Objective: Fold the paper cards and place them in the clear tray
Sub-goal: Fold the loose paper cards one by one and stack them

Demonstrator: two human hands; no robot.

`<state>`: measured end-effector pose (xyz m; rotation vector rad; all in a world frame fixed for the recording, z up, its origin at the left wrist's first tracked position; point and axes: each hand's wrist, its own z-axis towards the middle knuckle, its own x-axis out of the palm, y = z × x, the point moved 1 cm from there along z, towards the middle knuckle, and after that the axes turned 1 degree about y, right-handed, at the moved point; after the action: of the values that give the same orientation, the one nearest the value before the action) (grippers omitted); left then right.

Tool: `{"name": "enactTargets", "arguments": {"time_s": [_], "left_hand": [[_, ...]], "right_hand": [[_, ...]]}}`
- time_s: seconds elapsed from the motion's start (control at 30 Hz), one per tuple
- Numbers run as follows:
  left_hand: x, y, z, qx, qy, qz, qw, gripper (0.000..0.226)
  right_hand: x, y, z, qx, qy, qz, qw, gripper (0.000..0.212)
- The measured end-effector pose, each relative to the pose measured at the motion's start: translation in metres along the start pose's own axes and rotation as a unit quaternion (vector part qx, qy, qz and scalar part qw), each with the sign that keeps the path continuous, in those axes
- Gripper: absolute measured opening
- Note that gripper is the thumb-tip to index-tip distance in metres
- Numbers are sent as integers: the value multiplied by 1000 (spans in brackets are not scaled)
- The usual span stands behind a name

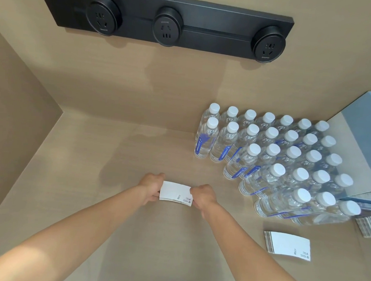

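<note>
A white paper card (175, 192) with small black print near its right end lies on the beige counter, held at both ends. My left hand (151, 186) grips its left end and my right hand (203, 195) pinches its right end. The card looks folded, with layered edges showing along its near side. A stack of white paper cards (287, 245) rests on the counter to the lower right. No clear tray can be made out for certain.
Several rows of small water bottles (271, 159) with white caps stand to the right. A light blue box (363, 135) sits behind them at the right edge. Another card pile (368, 227) lies at the far right. A black socket rail (168, 22) is on the wall.
</note>
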<state>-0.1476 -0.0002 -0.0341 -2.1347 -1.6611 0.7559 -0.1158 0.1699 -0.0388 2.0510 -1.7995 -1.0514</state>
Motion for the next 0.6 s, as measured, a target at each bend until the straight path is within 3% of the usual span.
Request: {"name": "enactTargets", "arguments": {"time_s": [0.13, 0.2, 0.23, 0.3, 0.37, 0.47, 0.6], "left_hand": [[0, 3, 3, 2, 3, 14, 1000, 29], [-7, 4, 6, 63, -17, 127, 990, 23], [-11, 5, 7, 121, -30, 235, 964, 22], [-12, 5, 4, 239, -35, 422, 874, 20], [-6, 11, 4, 294, -2, 515, 805, 37], [5, 18, 8, 315, -2, 571, 758, 29], [9, 20, 18, 311, -21, 616, 724, 26]], "right_hand": [[-2, -3, 1, -14, 0, -14, 1000, 10], [-8, -4, 2, -67, -13, -117, 991, 18], [-11, -4, 1, -104, -18, -190, 976, 21], [-10, -4, -1, -177, -14, -314, 933, 25], [-4, -6, -1, -230, 7, -397, 888, 25], [5, -10, 1, -253, 17, -479, 840, 38], [9, -13, 4, -245, 5, -502, 830, 38]]}}
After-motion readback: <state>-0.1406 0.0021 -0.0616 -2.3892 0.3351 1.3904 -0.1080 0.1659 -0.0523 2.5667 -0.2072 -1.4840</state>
